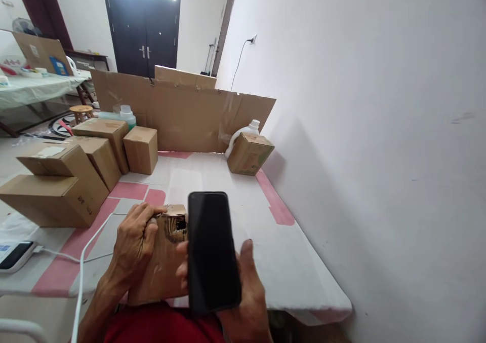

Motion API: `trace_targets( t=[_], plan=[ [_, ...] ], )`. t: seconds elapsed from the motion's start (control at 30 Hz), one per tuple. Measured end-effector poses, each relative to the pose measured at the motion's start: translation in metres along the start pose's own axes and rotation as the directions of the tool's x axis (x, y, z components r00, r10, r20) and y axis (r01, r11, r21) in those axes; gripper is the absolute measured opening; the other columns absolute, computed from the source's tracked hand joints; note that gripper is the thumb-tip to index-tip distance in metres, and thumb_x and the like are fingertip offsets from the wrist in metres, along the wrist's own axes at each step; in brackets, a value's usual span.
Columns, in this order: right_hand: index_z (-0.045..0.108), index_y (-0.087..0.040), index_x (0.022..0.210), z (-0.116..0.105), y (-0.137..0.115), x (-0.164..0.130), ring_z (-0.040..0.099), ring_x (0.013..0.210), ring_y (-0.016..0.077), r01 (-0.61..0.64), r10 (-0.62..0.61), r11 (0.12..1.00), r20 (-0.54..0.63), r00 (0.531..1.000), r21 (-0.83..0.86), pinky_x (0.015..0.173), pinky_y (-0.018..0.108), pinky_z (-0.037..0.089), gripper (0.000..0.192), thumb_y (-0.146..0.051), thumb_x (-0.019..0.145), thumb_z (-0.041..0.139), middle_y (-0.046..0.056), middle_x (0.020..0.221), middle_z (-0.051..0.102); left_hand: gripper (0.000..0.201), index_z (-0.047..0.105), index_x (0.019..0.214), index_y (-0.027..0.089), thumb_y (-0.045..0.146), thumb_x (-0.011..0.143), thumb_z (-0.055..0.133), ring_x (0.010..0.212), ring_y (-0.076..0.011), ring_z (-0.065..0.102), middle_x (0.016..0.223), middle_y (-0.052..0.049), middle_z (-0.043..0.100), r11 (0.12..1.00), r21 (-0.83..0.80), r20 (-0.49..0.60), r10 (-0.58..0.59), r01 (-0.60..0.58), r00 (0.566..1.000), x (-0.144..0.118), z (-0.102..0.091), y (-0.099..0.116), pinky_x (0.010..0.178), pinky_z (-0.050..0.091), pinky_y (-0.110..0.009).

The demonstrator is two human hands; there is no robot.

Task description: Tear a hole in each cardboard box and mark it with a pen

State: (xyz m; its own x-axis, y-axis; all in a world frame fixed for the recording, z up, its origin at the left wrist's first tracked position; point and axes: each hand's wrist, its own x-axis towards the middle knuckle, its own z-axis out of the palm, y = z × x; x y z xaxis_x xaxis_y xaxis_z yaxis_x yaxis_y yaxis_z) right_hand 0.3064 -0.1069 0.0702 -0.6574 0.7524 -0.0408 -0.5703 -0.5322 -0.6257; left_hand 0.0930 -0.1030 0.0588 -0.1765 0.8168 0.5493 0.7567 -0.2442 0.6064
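Low in the middle of the view, my right hand (248, 292) holds a black smartphone (212, 252) upright, its dark screen towards me. The fingers wrap the phone's left edge, and the thumb sticks up apart from its right side. My left hand (138, 236) grips the top left edge of a brown cardboard box (163, 267) at the table's front edge. A torn, dark hole shows near the top of that box. Behind the phone, the right part of the box is hidden.
Several cardboard boxes (96, 155) stand along the left. A tall cardboard sheet (190, 115) closes the back, with another box (250, 153) and a white jug (254, 125) at its right. White cables (81, 272) cross near a white device (17, 254). A wall (360, 130) borders the right.
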Motion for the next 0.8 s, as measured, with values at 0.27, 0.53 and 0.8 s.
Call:
trace_targets(
  t=[0.27, 0.53, 0.8],
  plan=[
    [0.078, -0.007, 0.117, 0.014, 0.042, 0.016, 0.076, 0.085, 0.0297, -0.206, 0.195, 0.973, 0.114, 0.974, 0.099, 0.081, 0.045, 0.061, 0.087, -0.082, 0.094, 0.04, 0.021, 0.103, 0.079, 0.035, 0.057, 0.074, 0.025, 0.036, 0.102, 0.039, 0.075, -0.0225, 0.057, 0.077, -0.003, 0.063, 0.999, -0.007, -0.002, -0.031, 0.031, 1.0, 0.001, -0.004, 0.004, 0.072, 0.047, -0.035],
    [0.078, -0.005, 0.115, 0.005, 0.049, 0.011, 0.076, 0.079, 0.0273, -0.168, 0.155, 0.975, 0.101, 0.983, 0.144, 0.081, 0.043, 0.061, 0.085, -0.08, 0.093, 0.045, 0.021, 0.102, 0.079, 0.031, 0.066, 0.086, 0.022, 0.027, 0.102, 0.039, 0.088, -0.023, 0.061, 0.088, -0.005, 0.067, 0.999, -0.046, 0.025, -0.028, 0.03, 0.999, -0.001, -0.004, 0.003, 0.082, 0.047, -0.035],
    [0.076, -0.014, 0.12, -0.048, -0.007, 0.013, 0.075, 0.099, 0.0304, 0.134, -0.25, 0.936, -0.347, 0.904, -0.325, 0.094, 0.046, 0.057, 0.076, -0.081, 0.092, 0.053, 0.017, 0.114, 0.079, 0.036, 0.073, 0.097, 0.019, 0.031, 0.095, 0.039, 0.098, -0.0261, 0.067, 0.101, -0.008, 0.073, 0.995, 0.007, 0.063, -0.098, 0.098, 0.993, 0.023, -0.001, -0.013, 0.09, 0.049, -0.038]
  ],
)
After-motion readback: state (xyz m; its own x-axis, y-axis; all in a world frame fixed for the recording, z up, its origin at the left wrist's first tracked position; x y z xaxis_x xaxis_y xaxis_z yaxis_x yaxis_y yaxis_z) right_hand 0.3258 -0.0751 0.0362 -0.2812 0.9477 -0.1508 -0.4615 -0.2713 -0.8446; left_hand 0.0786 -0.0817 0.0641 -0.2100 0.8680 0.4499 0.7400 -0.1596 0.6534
